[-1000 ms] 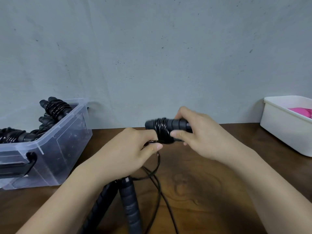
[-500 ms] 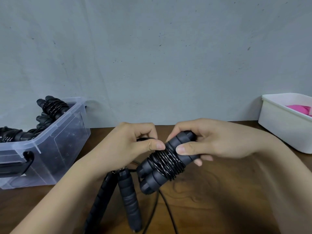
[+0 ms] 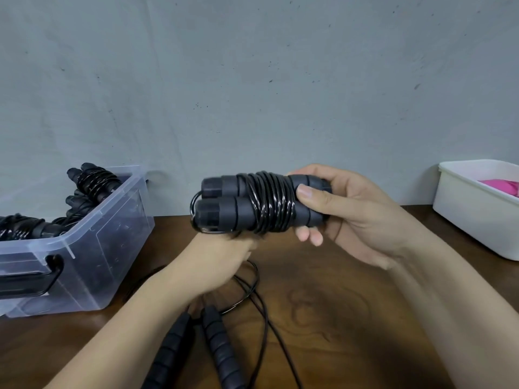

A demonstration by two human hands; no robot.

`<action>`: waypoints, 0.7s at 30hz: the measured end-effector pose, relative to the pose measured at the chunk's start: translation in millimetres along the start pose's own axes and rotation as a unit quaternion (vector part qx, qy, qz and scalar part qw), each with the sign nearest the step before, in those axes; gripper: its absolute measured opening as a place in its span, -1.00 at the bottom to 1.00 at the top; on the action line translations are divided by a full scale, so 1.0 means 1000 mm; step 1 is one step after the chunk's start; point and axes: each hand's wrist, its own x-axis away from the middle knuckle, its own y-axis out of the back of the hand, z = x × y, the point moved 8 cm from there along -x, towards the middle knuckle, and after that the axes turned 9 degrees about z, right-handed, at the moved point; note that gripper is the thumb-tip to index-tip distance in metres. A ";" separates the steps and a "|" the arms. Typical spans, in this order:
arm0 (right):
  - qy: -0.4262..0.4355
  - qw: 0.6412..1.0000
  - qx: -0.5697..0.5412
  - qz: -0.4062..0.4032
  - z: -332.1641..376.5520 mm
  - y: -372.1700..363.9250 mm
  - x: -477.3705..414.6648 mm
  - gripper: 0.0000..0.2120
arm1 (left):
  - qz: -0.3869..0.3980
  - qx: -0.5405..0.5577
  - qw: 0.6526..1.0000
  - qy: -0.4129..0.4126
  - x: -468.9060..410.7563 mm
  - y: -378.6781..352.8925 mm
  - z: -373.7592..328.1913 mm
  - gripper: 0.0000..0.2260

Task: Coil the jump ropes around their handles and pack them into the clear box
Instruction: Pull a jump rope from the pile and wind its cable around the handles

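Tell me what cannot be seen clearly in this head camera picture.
All in the head view:
Left hand: its fingertips are blurred and tucked under the coiled jump rope, so its grip cannot be told.
Clear box: cut off by the left edge; the count of ropes inside is unsure.
White tub: cut off by the right edge; its wall hides most of the pink thing inside.
Loose handles: cut off by the bottom edge.

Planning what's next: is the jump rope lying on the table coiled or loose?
Loose: bare handles lie side by side, cord sprawls uncoiled across the table.
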 end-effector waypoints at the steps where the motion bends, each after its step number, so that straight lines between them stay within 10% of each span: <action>1: 0.011 1.000 0.008 -0.024 -0.001 0.003 -0.001 -0.68 | -0.009 0.028 0.999 -0.031 0.002 0.003 -0.004 -0.72; 9: 0.065 0.960 0.192 -0.193 -0.005 0.015 0.001 -0.80 | 0.003 0.028 0.995 -0.100 0.016 -0.014 -0.020 -0.69; 13: 0.039 0.886 0.392 -0.246 -0.010 0.013 0.006 -0.79 | 0.021 -0.080 0.993 -0.090 0.027 -0.026 -0.034 -0.66; 21: -0.008 0.864 0.466 -0.191 -0.013 0.012 -0.003 -0.85 | -0.045 -0.242 0.965 -0.092 0.045 0.027 -0.057 -0.68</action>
